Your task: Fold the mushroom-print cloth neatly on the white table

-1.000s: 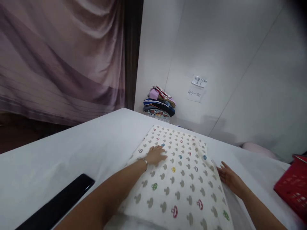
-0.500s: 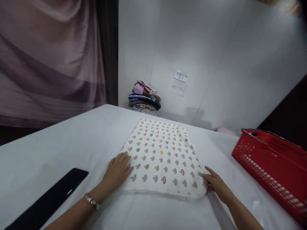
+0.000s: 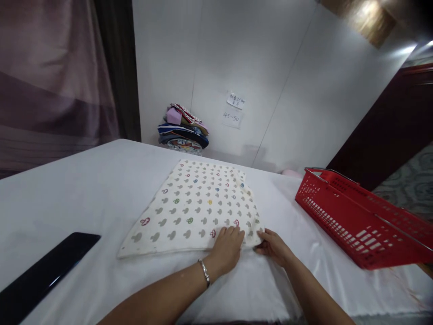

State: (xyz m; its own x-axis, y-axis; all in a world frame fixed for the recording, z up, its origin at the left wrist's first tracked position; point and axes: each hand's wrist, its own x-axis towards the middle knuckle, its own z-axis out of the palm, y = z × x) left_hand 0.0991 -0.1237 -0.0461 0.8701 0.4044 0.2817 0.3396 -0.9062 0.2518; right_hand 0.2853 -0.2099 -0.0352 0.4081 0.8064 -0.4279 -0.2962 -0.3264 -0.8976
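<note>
A cream cloth with a mushroom print [image 3: 196, 207] lies folded flat on the white table [image 3: 84, 189]. Both hands meet at its near right corner. My left hand [image 3: 227, 248], with a bracelet at the wrist, rests on the near edge, its fingers curled over the cloth. My right hand [image 3: 273, 246] pinches the same corner from the right side, fingers closed on the fabric.
A red plastic basket [image 3: 358, 221] stands tilted at the table's right edge. A black flat object [image 3: 43, 271] lies at the near left. A stack of folded clothes [image 3: 182, 128] sits against the back wall under two paper notes [image 3: 233, 110]. Curtains hang on the left.
My left hand slid from the cloth's left edge across to its near right corner beside my right hand. The view swung right, showing more of the red basket.
</note>
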